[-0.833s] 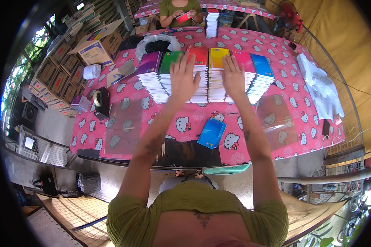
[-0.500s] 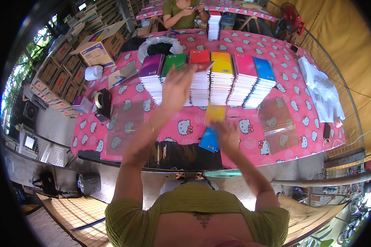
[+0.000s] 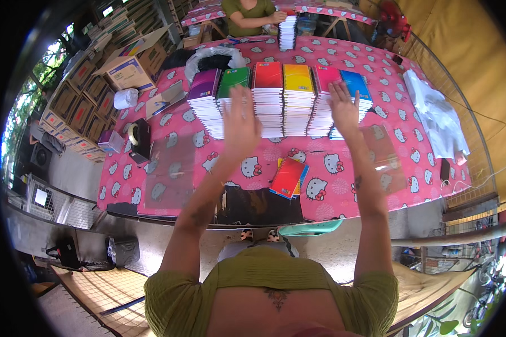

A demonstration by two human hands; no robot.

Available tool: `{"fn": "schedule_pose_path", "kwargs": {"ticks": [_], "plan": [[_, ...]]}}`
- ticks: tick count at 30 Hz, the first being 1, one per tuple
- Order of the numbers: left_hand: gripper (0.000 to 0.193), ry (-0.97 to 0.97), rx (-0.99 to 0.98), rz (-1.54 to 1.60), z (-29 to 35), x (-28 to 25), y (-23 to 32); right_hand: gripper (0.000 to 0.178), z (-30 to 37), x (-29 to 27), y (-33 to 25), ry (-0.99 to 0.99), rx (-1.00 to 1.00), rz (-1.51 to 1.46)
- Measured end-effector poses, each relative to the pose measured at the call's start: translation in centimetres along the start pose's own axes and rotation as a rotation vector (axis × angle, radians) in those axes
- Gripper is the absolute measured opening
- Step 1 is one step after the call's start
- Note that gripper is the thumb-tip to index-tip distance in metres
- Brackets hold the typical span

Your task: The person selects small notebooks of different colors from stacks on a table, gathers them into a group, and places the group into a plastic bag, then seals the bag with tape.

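Spiral notebooks stand in a row of tall stacks: purple (image 3: 204,84), green (image 3: 234,78), red (image 3: 267,77), yellow (image 3: 298,80), pink (image 3: 325,76) and blue (image 3: 355,85). My left hand (image 3: 242,124), slightly blurred, is raised in front of the green stack with its fingers stretched out and nothing in them. At the pink stack, my right hand (image 3: 344,108) is open, its fingertips by the top notebooks; contact is hard to tell. A small fanned pile lies nearer me, a red notebook (image 3: 287,177) on top, with yellow and blue edges showing beneath.
Clear plastic sheets (image 3: 168,177) lie left, with another (image 3: 389,177) under my right forearm's side. A tape dispenser (image 3: 139,137) and cardboard boxes (image 3: 136,64) are at left, white plastic bags (image 3: 436,118) at right. Across the table, another person's hand (image 3: 276,17) touches a notebook stack (image 3: 287,33).
The red notebook left my left hand and now tops the small pile, over the yellow and blue ones. My right hand moved from that pile up to the pink stack.
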State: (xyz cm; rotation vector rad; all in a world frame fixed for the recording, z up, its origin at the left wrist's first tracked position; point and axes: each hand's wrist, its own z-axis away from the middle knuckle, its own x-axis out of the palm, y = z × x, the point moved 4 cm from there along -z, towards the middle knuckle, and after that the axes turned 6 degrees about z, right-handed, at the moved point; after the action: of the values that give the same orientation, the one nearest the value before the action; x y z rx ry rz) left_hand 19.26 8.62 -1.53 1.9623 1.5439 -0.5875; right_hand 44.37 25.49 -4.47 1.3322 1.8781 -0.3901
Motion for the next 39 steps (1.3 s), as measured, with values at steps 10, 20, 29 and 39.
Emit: {"fn": "schedule_pose_path", "kwargs": {"ticks": [10, 20, 29, 39], "plan": [[0.033, -0.073, -0.08, 0.251, 3.0, -8.7, 0.0, 0.032, 22.5, -3.7, -14.1, -0.362, -0.206, -0.422], [0.046, -0.972, -0.14, 0.242, 12.4, 12.6, 3.2, 0.042, 1.6, -6.7, -12.0, 0.217, 0.003, -0.741], [0.046, 0.122, -0.1, 0.048, -0.3, -1.9, -5.1, 0.037, -3.5, -5.3, -16.0, 0.198, -0.331, -0.498], [0.034, -0.153, 0.008, -0.06, -1.2, -0.9, -10.4, 0.043, -1.8, -3.5, -14.7, 0.238, -0.405, -0.398]]}}
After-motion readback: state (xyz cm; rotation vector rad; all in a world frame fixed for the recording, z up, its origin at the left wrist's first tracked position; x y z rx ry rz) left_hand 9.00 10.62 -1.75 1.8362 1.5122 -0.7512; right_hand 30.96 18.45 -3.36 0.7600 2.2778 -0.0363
